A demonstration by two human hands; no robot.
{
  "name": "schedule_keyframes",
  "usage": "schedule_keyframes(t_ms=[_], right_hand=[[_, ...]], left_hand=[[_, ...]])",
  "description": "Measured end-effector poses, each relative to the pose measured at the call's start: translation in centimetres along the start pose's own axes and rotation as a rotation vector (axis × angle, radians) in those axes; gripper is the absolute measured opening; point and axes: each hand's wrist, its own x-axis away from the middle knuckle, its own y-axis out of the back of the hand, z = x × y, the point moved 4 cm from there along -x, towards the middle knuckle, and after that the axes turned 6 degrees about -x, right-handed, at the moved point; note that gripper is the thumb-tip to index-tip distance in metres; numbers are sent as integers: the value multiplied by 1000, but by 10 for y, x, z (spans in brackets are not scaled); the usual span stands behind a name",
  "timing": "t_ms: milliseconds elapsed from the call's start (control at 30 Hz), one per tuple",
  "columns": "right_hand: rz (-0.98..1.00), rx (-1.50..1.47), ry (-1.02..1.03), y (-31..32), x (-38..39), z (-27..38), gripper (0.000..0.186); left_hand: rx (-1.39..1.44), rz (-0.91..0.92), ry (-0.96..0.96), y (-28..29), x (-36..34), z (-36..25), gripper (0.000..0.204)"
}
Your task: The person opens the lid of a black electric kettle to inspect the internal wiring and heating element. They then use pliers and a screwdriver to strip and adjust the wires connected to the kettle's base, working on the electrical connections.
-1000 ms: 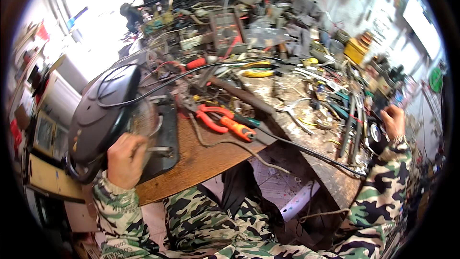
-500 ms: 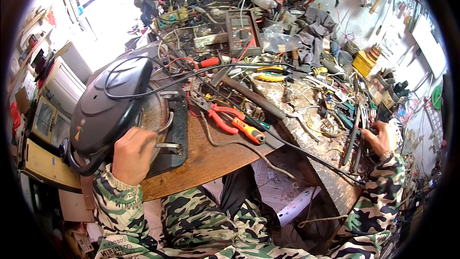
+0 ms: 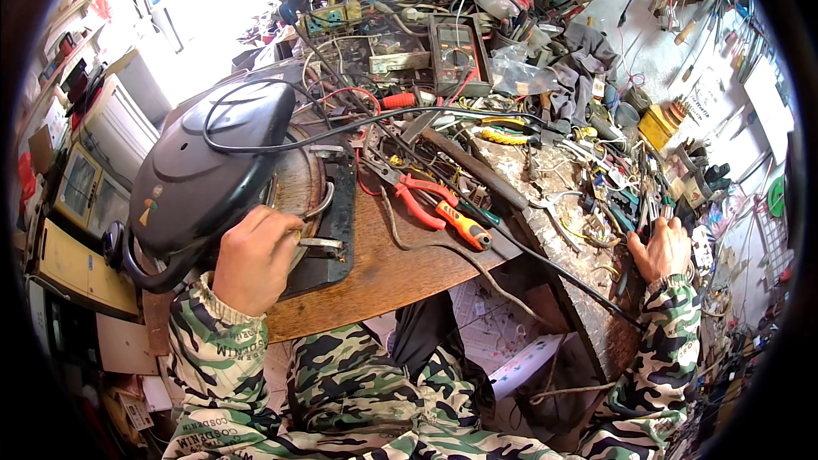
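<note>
A dark, rounded electric pan with a hinged lid stands tilted at the left of the wooden table. My left hand is closed at its near edge, beside the metal hinge brackets; what its fingers hold is hidden. Far to the right, my right hand reaches among hand tools, thumb apart from the fingers, which rest over dark tool handles. Red-handled pliers and an orange screwdriver lie on the table between my hands. A black cable runs over the lid and across the bench.
A multimeter stands at the back amid tangled wires. A hammer with a dark handle lies across the bench. Loose pliers and several tools crowd the right side, near a yellow box. A gap opens between table and bench.
My right hand has shifted slightly left and its fingers have moved over the tools. My left hand stays at the pan. The whole view has shifted a little.
</note>
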Motion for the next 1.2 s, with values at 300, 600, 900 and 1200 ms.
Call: schedule_keyframes(t_ms=[300,600,900,1200], right_hand=[[86,17,-55,6,2,11,59],[9,-29,8,-9,1,0,38],[107,-86,0,-9,1,-3,45],[-14,-395,-115,17,-35,2,51]], left_hand=[[-31,11,0,2,-1,-4,11],[19,3,20,0,0,-4,14],[25,14,16,-1,-1,-4,15],[-10,-15,-25,0,2,-2,12]])
